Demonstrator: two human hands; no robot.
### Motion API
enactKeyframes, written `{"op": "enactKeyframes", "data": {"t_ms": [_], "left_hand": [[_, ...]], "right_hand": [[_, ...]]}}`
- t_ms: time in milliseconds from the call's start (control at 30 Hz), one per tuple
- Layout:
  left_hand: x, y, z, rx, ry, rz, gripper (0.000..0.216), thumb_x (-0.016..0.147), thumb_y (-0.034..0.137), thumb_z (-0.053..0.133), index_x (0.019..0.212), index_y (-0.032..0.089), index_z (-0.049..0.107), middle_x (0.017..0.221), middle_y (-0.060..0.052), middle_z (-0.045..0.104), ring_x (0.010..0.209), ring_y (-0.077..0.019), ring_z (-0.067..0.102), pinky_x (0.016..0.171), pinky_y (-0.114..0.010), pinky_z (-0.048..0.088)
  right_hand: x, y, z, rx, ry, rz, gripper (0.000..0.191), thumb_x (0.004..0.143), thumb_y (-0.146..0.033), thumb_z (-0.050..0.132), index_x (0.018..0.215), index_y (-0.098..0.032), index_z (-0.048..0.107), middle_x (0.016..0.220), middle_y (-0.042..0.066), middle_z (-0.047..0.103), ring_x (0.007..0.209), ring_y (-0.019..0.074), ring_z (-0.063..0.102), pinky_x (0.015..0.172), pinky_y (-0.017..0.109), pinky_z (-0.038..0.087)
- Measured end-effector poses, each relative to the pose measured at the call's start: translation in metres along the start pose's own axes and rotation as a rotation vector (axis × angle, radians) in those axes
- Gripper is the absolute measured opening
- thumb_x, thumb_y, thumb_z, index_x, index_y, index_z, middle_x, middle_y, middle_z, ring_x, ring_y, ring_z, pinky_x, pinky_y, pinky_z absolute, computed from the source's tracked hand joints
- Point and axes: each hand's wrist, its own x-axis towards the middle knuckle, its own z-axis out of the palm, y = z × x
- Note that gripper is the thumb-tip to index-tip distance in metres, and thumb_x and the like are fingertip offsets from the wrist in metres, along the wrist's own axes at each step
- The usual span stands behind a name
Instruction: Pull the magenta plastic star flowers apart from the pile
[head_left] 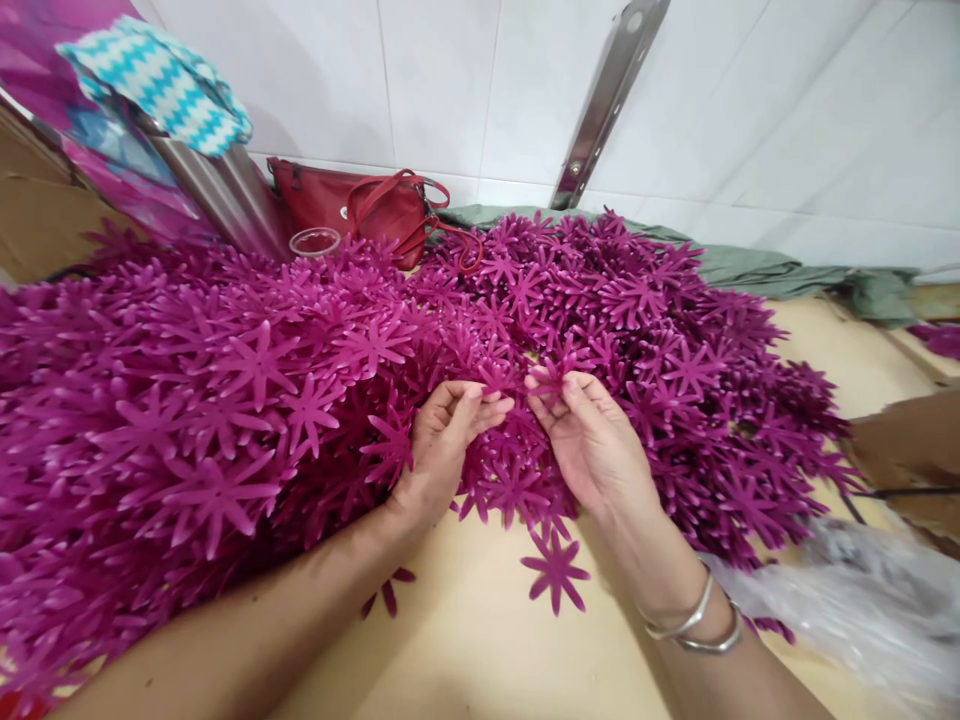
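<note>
My left hand [448, 430] pinches a magenta flower-shaped petal piece [496, 377] between thumb and fingers. Close beside it, my right hand [589, 430] has thumb and fingertips closed on another such petal piece [555, 377]. A small gap separates the two hands. Around and beyond them lies a large heap of the same magenta petal pieces [259, 365], each with several narrow rounded lobes. One loose petal piece [555, 570] rests flat on the pale yellow tabletop [450, 640] between my forearms. Another is partly hidden by my left forearm.
At the back left stand a metal tumbler [225, 195] under a blue-and-white cloth [161, 85], a clear plastic cup [315, 242] and a red handbag [352, 205]. Green fabric [787, 272] lies along the tiled wall. Clear plastic wrap [862, 600] and cardboard [911, 455] are at right.
</note>
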Motion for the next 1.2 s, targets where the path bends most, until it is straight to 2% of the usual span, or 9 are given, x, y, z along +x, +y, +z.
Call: {"op": "enactKeyframes", "data": {"t_ms": [133, 200, 300, 367, 500, 700, 867, 1067, 1200], "left_hand": [[0.001, 0.002, 0.001, 0.002, 0.077, 0.02, 0.035, 0.073, 0.042, 0.087, 0.08, 0.019, 0.061, 0.079, 0.004, 0.068, 0.076, -0.0117, 0.07, 0.084, -0.029, 0.059], [0.001, 0.003, 0.002, 0.007, 0.089, 0.022, 0.035, 0.073, 0.042, 0.086, 0.079, 0.019, 0.06, 0.078, 0.004, 0.066, 0.076, -0.011, 0.067, 0.083, -0.029, 0.058], [0.001, 0.003, 0.002, 0.005, 0.09, 0.024, 0.035, 0.074, 0.042, 0.085, 0.08, 0.019, 0.06, 0.08, 0.004, 0.066, 0.078, -0.0118, 0.067, 0.084, -0.03, 0.058], [0.0, 0.004, 0.003, 0.0, 0.087, 0.027, 0.034, 0.075, 0.042, 0.084, 0.08, 0.019, 0.06, 0.081, 0.003, 0.067, 0.079, -0.012, 0.067, 0.084, -0.029, 0.058], [0.0, 0.004, 0.003, -0.011, 0.095, 0.027, 0.032, 0.075, 0.042, 0.083, 0.081, 0.02, 0.06, 0.08, 0.003, 0.067, 0.078, -0.0116, 0.067, 0.082, -0.028, 0.057], [0.0, 0.004, 0.003, -0.005, 0.087, 0.037, 0.032, 0.076, 0.042, 0.083, 0.081, 0.02, 0.06, 0.079, 0.003, 0.067, 0.077, -0.012, 0.067, 0.082, -0.029, 0.057], [0.0, 0.004, 0.002, 0.007, 0.086, 0.052, 0.032, 0.078, 0.042, 0.082, 0.082, 0.021, 0.06, 0.078, 0.004, 0.065, 0.078, -0.0121, 0.067, 0.084, -0.03, 0.057], [-0.001, 0.005, 0.003, -0.002, 0.101, 0.057, 0.031, 0.076, 0.041, 0.083, 0.081, 0.02, 0.061, 0.078, 0.004, 0.065, 0.076, -0.011, 0.066, 0.081, -0.028, 0.057], [-0.001, 0.005, 0.002, 0.007, 0.097, 0.055, 0.03, 0.077, 0.041, 0.082, 0.081, 0.02, 0.06, 0.079, 0.004, 0.066, 0.077, -0.0112, 0.066, 0.083, -0.028, 0.057]], "right_hand": [[0.001, -0.001, 0.0, 0.11, 0.037, 0.041, 0.021, 0.082, -0.037, 0.084, 0.089, -0.029, 0.066, 0.101, -0.002, 0.08, 0.104, 0.0196, 0.075, 0.105, 0.042, 0.055], [0.001, -0.003, 0.002, 0.15, 0.024, 0.108, 0.019, 0.089, -0.044, 0.077, 0.098, -0.028, 0.07, 0.109, 0.001, 0.081, 0.109, 0.0207, 0.075, 0.106, 0.043, 0.055], [0.001, -0.008, 0.006, 0.184, -0.023, 0.194, 0.045, 0.094, -0.066, 0.059, 0.103, -0.024, 0.073, 0.117, 0.008, 0.08, 0.119, 0.0257, 0.072, 0.104, 0.048, 0.058], [0.0, -0.009, 0.008, 0.144, -0.043, 0.197, 0.042, 0.09, -0.064, 0.068, 0.103, -0.024, 0.073, 0.118, 0.008, 0.08, 0.119, 0.0265, 0.072, 0.104, 0.048, 0.058], [-0.002, -0.008, 0.008, 0.003, -0.047, 0.121, 0.032, 0.076, -0.037, 0.089, 0.1, -0.025, 0.072, 0.103, 0.003, 0.081, 0.102, 0.0218, 0.077, 0.103, 0.042, 0.057], [-0.003, -0.006, 0.008, -0.041, 0.018, 0.076, 0.034, 0.066, -0.039, 0.094, 0.084, -0.024, 0.07, 0.074, -0.003, 0.076, 0.07, 0.0166, 0.072, 0.079, 0.033, 0.06], [-0.002, -0.01, 0.007, -0.108, 0.071, 0.053, 0.04, 0.06, -0.042, 0.097, 0.076, -0.024, 0.066, 0.067, -0.006, 0.068, 0.06, 0.0126, 0.062, 0.064, 0.028, 0.054], [-0.004, -0.013, 0.008, -0.114, 0.001, 0.081, 0.045, 0.069, -0.05, 0.093, 0.067, -0.022, 0.057, 0.057, -0.008, 0.05, 0.051, 0.0089, 0.043, 0.053, 0.024, 0.041], [-0.006, -0.011, 0.01, -0.13, -0.008, 0.06, 0.049, 0.076, -0.058, 0.086, 0.064, -0.024, 0.052, 0.058, -0.007, 0.043, 0.053, 0.0114, 0.042, 0.055, 0.026, 0.043]]}}
